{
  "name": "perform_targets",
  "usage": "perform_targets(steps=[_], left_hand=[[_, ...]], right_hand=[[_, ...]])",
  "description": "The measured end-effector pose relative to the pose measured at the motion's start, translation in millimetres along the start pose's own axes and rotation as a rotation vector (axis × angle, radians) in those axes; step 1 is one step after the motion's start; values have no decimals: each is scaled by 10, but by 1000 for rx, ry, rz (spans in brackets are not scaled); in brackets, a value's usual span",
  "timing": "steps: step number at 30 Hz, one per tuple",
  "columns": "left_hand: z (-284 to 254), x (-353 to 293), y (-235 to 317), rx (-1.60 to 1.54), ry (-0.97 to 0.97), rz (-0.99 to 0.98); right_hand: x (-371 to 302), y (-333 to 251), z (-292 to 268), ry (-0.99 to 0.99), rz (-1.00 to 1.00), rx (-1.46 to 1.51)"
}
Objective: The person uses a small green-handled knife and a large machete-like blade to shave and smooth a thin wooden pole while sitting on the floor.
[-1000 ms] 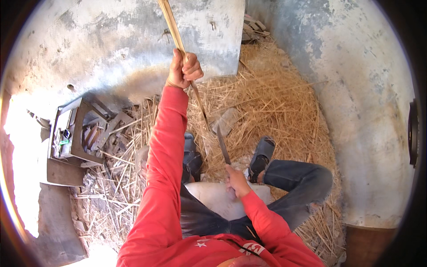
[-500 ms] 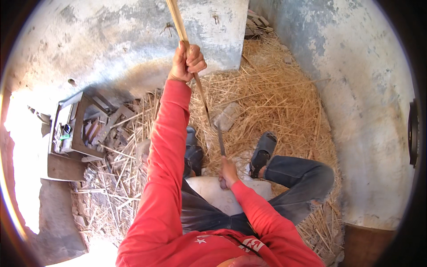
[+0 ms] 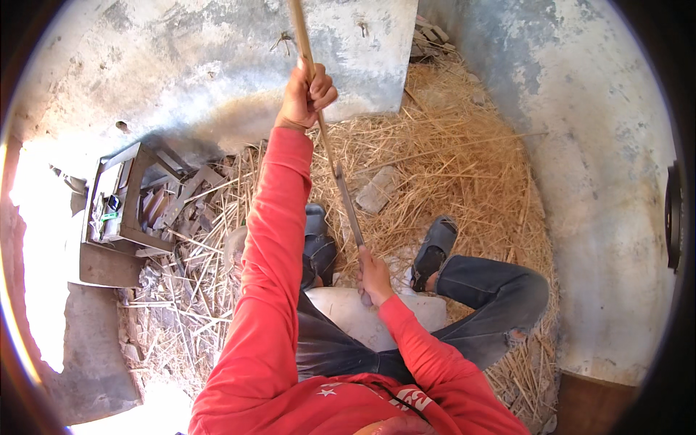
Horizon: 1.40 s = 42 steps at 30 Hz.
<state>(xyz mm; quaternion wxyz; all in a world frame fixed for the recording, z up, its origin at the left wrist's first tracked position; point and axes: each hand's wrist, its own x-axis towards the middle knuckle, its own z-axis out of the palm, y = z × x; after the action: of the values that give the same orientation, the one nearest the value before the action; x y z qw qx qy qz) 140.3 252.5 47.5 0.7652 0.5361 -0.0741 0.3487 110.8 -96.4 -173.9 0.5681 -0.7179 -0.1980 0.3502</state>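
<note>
My left hand (image 3: 309,94), raised in front of me, is closed round a long, pale split-bamboo strip (image 3: 301,30). The strip runs out past the top edge of the view and slants down below my fist. My right hand (image 3: 374,277), low between my knees, grips the handle of a long, narrow, dark-bladed knife (image 3: 349,207). The blade points up and away, its tip end meeting the lower part of the strip; whether it cuts in I cannot tell. The strip's lower end is hard to make out beside the blade.
A pale, rounded slab or sack (image 3: 348,308) lies between my legs. Straw and shavings (image 3: 464,167) cover the floor, with a flat stone (image 3: 378,190) on them. On the left stands a wooden stool-like frame (image 3: 130,232) with small items on it. Plastered walls (image 3: 609,181) close in around.
The knife has moved up and its blade now meets the strip, where before its tip was just short of it. My left hand stays high, gripping the strip. The view has shifted slightly.
</note>
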Motion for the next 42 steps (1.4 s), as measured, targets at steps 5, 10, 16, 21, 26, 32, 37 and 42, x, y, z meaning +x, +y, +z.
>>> perform_targets(steps=[5, 10, 16, 21, 26, 32, 37, 42], left_hand=[[-1, -58, -1, 25, 5, 9], [-46, -39, 2, -14, -24, -17], [24, -63, 11, 35, -21, -32], [-57, -122, 69, -9, 58, -6], [-84, -94, 86, -3, 37, -12], [-99, -83, 95, -36, 13, -20], [-164, -113, 108, -9, 8, -13], [-175, -109, 167, -8, 26, -16]], right_hand=[[-3, -1161, -300, -10, 121, 207], [49, -1474, -250, 105, -423, 417], [199, 414, -144, 3, 119, -170], [464, 110, -288, 105, 75, 33], [346, -69, -126, 199, -248, 135], [220, 244, -27, -124, 530, -210], [406, -28, -28, 79, -221, -217], [448, 942, 156, 207, -343, -367]])
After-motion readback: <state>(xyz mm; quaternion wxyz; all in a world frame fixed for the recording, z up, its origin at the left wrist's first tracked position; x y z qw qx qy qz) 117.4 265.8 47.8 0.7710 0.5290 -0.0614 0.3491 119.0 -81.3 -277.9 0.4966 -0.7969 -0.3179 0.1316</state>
